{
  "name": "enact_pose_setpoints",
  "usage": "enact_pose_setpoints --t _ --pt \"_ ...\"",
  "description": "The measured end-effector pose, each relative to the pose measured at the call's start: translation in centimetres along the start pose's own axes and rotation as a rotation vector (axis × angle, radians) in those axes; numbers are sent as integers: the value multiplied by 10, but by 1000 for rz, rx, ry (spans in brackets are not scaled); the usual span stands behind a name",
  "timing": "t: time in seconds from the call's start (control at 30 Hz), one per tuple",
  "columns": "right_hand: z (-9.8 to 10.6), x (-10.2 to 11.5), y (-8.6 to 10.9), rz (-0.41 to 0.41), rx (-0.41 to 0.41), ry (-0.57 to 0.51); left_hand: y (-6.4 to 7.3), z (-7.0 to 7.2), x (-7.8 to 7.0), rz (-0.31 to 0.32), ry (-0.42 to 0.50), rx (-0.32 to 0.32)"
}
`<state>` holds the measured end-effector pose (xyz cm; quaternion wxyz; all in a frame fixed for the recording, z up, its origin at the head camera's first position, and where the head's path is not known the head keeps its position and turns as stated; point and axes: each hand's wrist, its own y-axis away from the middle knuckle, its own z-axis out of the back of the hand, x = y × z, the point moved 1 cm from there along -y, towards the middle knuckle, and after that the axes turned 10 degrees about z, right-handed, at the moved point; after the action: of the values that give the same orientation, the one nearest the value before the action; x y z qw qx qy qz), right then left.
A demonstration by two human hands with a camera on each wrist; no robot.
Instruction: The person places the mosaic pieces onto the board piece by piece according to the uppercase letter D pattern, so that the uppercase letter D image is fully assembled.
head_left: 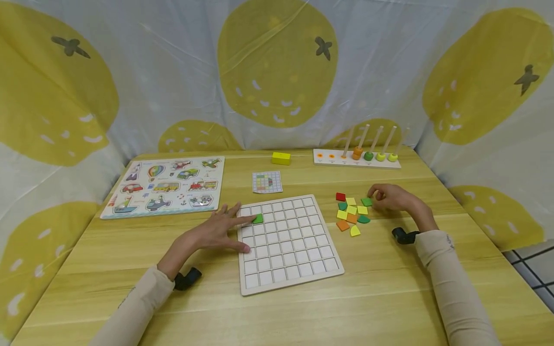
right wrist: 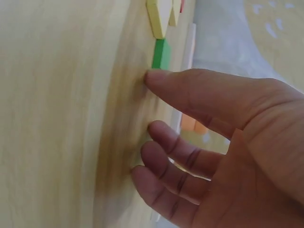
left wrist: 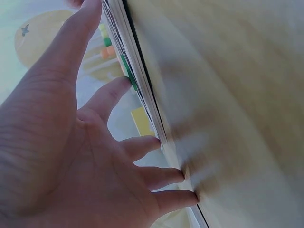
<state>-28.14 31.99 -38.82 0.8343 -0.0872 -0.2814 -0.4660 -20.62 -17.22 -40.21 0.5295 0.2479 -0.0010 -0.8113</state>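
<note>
My left hand [head_left: 216,228] rests at the left side of a white grid board [head_left: 291,287], fingers spread. Its index fingertip [left wrist: 124,81] touches a green square tile [head_left: 258,219] near the board's upper left corner, while the thumb lies on the board's left edge. On the right, my right hand [head_left: 391,198] is low over the table with fingers loosely bent. The thumb tip [right wrist: 156,76] is right by another green tile [right wrist: 161,54], at the edge of a loose group of red, yellow, orange and green tiles [head_left: 352,210]. In the right wrist view, the thumb hides the index finger.
Behind the board lie a small printed pattern card [head_left: 267,182] and a yellow block [head_left: 281,158]. A vehicle picture puzzle [head_left: 162,188] is at the back left. At the back right stands a peg rack [head_left: 357,160] with upright rods and coloured beads. A patterned curtain [head_left: 186,72] encloses the table.
</note>
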Motion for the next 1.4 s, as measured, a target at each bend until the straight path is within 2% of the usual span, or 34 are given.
enact_pose_setpoints --t 0.3,0.53,0.97,1.23,1.4 --pt "0 0 -5 28 -90 51 -1 2 0 16 17 -10" --pt "-4 27 -16 113 -160 47 1 3 4 31 62 5" --pt "-32 103 -49 317 -130 95 2 3 7 63 62 16" --pt "-55 143 -76 401 -48 148 2 4 7 61 52 13" --pt "-70 161 -95 456 -2 151 2 5 6 74 52 15"
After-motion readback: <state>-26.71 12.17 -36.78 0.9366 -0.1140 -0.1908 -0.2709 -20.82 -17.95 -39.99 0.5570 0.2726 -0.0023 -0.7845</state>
